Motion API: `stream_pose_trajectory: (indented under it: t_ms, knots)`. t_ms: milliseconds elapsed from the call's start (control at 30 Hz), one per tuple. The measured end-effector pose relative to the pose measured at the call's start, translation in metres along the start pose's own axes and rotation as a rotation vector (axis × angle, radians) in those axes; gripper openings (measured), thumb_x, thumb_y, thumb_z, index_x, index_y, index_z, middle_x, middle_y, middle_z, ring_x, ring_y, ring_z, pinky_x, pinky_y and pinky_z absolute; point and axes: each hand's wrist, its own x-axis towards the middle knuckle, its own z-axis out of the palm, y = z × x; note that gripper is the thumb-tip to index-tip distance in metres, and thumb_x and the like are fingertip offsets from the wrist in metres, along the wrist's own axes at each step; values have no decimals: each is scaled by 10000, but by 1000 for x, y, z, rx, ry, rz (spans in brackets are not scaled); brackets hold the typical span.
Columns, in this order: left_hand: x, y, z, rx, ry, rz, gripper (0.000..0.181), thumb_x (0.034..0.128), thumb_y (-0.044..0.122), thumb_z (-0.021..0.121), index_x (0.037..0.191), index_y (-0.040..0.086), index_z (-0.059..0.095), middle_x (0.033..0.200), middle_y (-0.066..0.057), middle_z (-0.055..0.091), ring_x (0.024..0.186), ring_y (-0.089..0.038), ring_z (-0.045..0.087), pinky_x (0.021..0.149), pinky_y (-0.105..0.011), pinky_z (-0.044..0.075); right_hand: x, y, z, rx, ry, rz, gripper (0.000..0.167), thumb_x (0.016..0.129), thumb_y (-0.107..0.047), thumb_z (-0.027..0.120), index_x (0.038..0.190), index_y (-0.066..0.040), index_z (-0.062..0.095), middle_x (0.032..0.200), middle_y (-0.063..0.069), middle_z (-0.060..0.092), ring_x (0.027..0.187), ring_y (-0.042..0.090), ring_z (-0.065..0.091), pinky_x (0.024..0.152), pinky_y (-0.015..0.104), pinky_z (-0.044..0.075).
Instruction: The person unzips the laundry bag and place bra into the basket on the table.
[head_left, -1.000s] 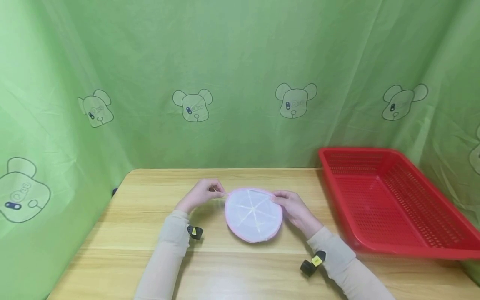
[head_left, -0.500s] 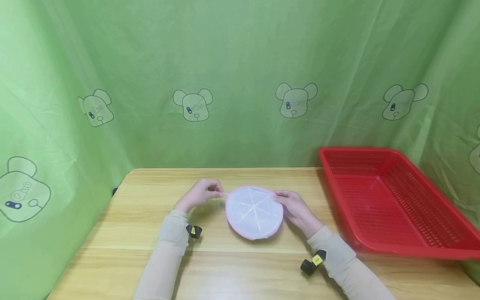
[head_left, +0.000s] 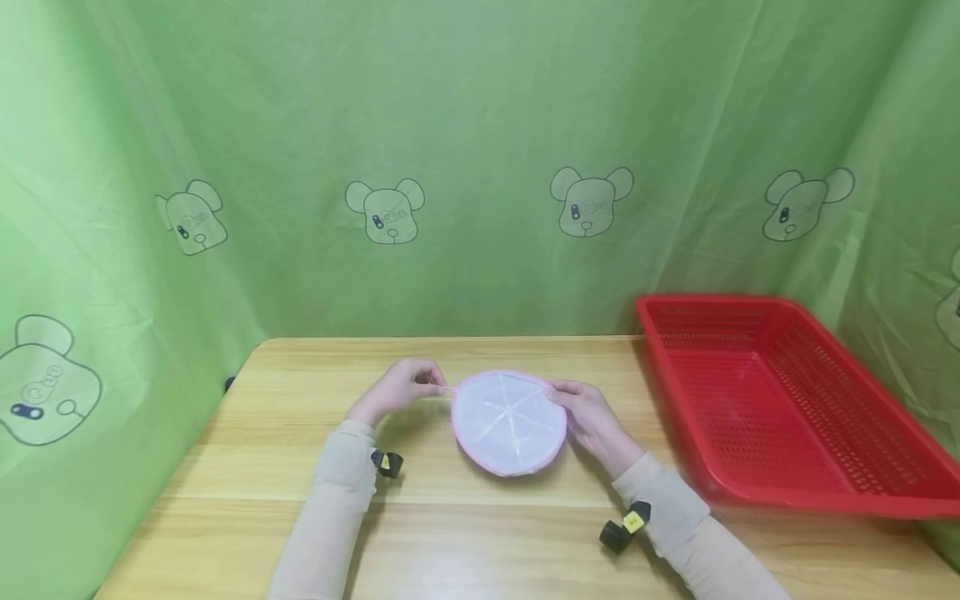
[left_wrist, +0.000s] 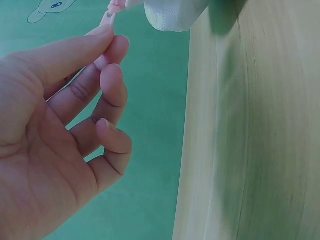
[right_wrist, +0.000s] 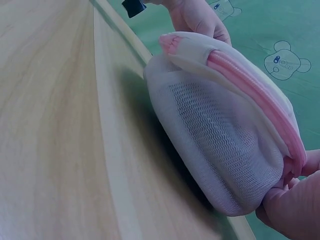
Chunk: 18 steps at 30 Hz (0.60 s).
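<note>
A round white mesh laundry bag with pink edging is held tilted above the table, between both hands. Thumb and forefinger of my left hand pinch the pale pink zipper pull at the bag's left; that hand's other fingers are loosely bent. On the opposite side, my right hand grips the bag's rim, thumb on top. The right wrist view shows the pink zipper running around the bag's side, above the mesh wall. What the bag contains, if anything, cannot be seen.
A red plastic basket with perforated walls stands at the right of the wooden table. Green curtains printed with bear heads enclose the back and both sides. A black wrist camera is strapped to the left sleeve.
The bag's near edge has risen slightly and the bag has shifted a touch to the right. Both hands keep their hold and have barely moved.
</note>
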Motion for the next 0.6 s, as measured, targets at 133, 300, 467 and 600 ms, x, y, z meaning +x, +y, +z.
stream_pose_trajectory:
  t_ms: [133,300,467,600]
  knots:
    - [0,0,0,-1,-4,-2,94,866,143,711,908,66,677,919,-24,717,877,-111,646,888,-330,532,0,-1,0,10,3,-3,435,929,30,555,1319,169,425,909,-11,634,828,44,644,802,164,555]
    - [0,1,1,-13,-18,-5,99,866,131,710,917,54,675,922,-28,718,879,-115,648,905,-347,528,-1,-2,0,15,8,-6,435,932,33,551,1320,177,418,894,-19,636,819,37,641,793,158,554]
    - [-1,2,1,-15,-31,-6,60,869,99,702,910,63,677,917,-40,720,868,-114,644,907,-351,522,-1,-1,-1,17,-3,2,441,936,31,543,1330,178,408,903,-13,637,824,42,643,798,167,557]
    - [-2,2,-1,-8,-48,1,47,870,76,691,913,59,678,908,-39,720,858,-110,638,899,-341,520,-2,-2,-2,31,-20,19,464,944,22,535,1356,169,380,911,-16,642,830,44,651,812,177,561]
